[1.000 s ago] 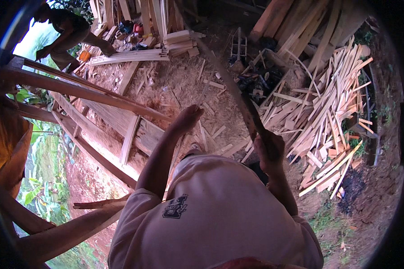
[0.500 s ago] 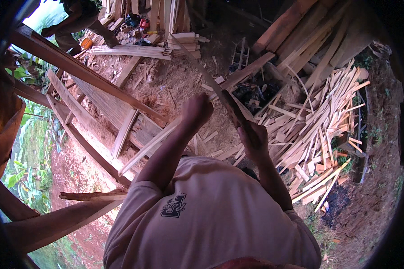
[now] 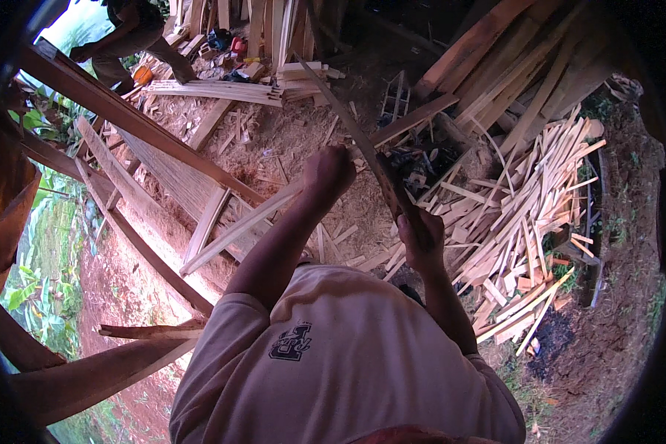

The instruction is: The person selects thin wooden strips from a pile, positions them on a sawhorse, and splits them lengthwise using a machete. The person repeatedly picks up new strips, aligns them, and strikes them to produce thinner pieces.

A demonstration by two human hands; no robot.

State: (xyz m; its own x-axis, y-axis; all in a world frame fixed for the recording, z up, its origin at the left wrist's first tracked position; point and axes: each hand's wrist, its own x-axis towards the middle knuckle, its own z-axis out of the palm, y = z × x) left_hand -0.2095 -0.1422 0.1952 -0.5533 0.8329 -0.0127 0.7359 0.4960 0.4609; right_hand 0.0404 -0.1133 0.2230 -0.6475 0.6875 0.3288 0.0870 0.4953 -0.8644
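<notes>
My left hand (image 3: 328, 176) is closed in a fist around a pale wooden strip (image 3: 237, 230), which slants from the lower left up toward the hand. My right hand (image 3: 422, 240) grips the lower end of a long, narrow machete (image 3: 349, 122). Its blade points up and away to the left, dark near the hand and greyer toward the tip. The blade passes just right of my left fist, close to the strip's far end; whether they touch I cannot tell.
A large heap of split wood strips (image 3: 525, 229) lies on the right, with boards (image 3: 488, 66) leaning behind it. Long beams (image 3: 140, 126) cross the left side. A person (image 3: 137, 37) stands at the far left near stacked slats (image 3: 214, 90). Shavings cover the ground (image 3: 274, 140).
The near end of the wooden strip has swung a little left and away, and my left hand has shifted slightly right. The machete tip has moved slightly right. Both grips remain the same.
</notes>
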